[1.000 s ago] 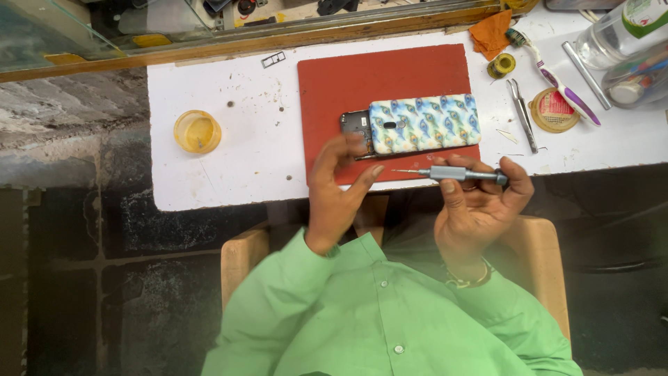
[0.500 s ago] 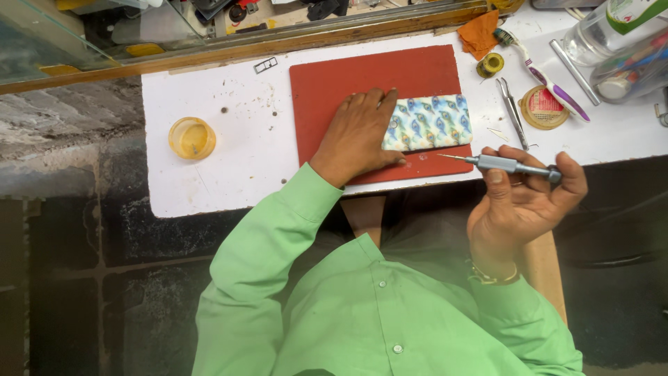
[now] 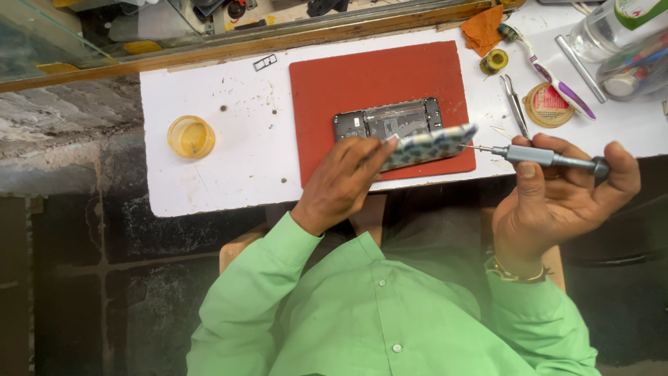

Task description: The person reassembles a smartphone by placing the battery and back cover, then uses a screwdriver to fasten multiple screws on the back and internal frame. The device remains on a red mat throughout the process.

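The left hand [image 3: 346, 182] pinches a patterned phone cover [image 3: 430, 145] at its near end, fingers curled along its edge, and holds it tilted up off the red mat [image 3: 376, 73]. Just beyond the cover, an opened phone [image 3: 387, 120] lies flat on the mat with its dark inner parts exposed. The right hand [image 3: 557, 195] is closed around a grey screwdriver [image 3: 550, 157], thumb on top of the shaft and fingers wrapped beneath; the tool lies roughly level, its thin tip pointing left and ending just beside the far end of the cover. Whether tip and cover touch cannot be told. The mat rests on a white surface [image 3: 229, 153]. On the surface to the left stands a small yellow dish [image 3: 191, 136], well apart from the mat. To the right of the mat lie tweezers [image 3: 515, 104], a round yellow-rimmed tin [image 3: 548, 106], a toothbrush [image 3: 550, 69] with a purple and white handle, and a small yellow tape roll [image 3: 494, 61]. An orange cloth [image 3: 483, 29] sits at the far edge, near a clear plastic container [image 3: 619, 42] at the upper right. The person wears a green shirt [image 3: 376, 313].
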{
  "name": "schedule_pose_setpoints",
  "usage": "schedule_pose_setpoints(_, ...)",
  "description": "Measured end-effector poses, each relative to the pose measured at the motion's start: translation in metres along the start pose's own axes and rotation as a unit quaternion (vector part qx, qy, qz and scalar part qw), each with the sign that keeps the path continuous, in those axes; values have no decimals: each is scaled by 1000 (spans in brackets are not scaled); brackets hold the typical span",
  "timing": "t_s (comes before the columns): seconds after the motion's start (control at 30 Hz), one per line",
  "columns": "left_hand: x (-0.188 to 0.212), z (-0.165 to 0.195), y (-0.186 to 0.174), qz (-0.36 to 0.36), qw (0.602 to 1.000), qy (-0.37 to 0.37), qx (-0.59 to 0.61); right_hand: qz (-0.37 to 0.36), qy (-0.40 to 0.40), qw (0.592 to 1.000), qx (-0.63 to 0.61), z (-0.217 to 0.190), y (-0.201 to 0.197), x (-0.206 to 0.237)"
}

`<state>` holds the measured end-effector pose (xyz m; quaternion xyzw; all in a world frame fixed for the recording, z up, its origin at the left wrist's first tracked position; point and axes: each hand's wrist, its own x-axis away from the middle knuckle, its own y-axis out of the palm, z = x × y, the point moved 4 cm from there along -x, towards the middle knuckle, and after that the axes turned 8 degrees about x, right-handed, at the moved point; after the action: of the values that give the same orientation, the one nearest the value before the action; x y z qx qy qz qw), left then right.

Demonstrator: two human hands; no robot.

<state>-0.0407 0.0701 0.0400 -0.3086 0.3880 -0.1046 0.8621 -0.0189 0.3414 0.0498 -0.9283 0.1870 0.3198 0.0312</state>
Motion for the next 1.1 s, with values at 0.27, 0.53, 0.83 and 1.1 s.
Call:
schedule_pose_setpoints(0.27, 30, -5, 11, 102, 967, -45, 228, -190, -83, 970, 127, -33, 29, -36)
schedule_pose_setpoints(0.53, 39, -5, 13, 112, 963, -19, 245, -292, -46, 952, 81, -37, 66, -39)
schedule_pose_setpoints(0.83, 43, -11, 6, 98, 970, -17, 221, -379, -90, 917, 86, -17, 95, -40)
schedule_pose_setpoints(1.1, 45, -15, 8, 88, 964, -41, 246, -408, -125, 897, 117, 0, 122, -47)
